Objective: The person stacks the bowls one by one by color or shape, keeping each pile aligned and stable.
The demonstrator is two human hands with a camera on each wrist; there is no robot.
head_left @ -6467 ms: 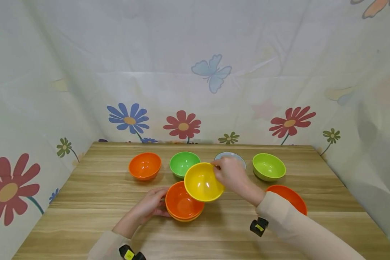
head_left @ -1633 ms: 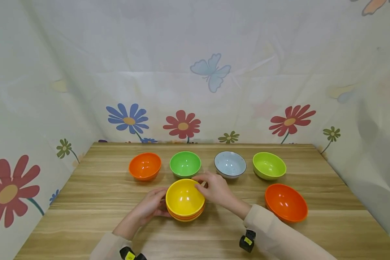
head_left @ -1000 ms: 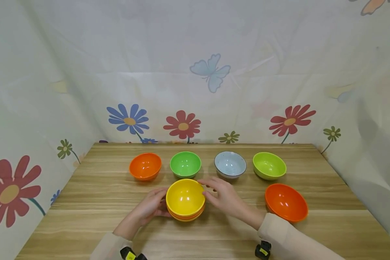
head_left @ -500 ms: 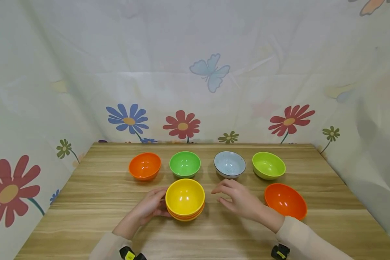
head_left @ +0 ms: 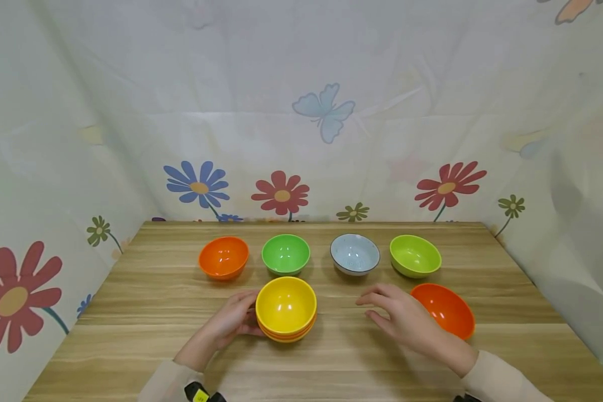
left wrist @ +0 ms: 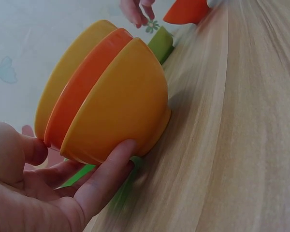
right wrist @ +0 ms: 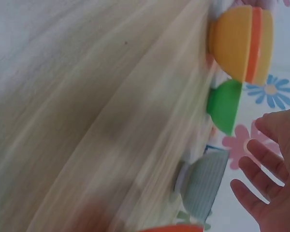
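A nested stack of bowls stands at the table's front middle: yellow on top, orange between, yellow-orange at the bottom. My left hand holds it from the left; in the left wrist view the thumb is by the rims and the fingers support the lower side. To the right of the stack, my right hand hovers over the table with loosely bent fingers and nothing in it. Partly behind that hand lies a larger orange bowl.
Across the back of the wooden table runs a row: an orange bowl, a green bowl, a grey-blue bowl with a dark rim and a lime bowl. A flower-printed cloth hangs behind.
The yellow bowl, earlier in my right hand, now sits atop the stack. My right hand has let go of it and drawn away to the right. My left hand stays at the stack.
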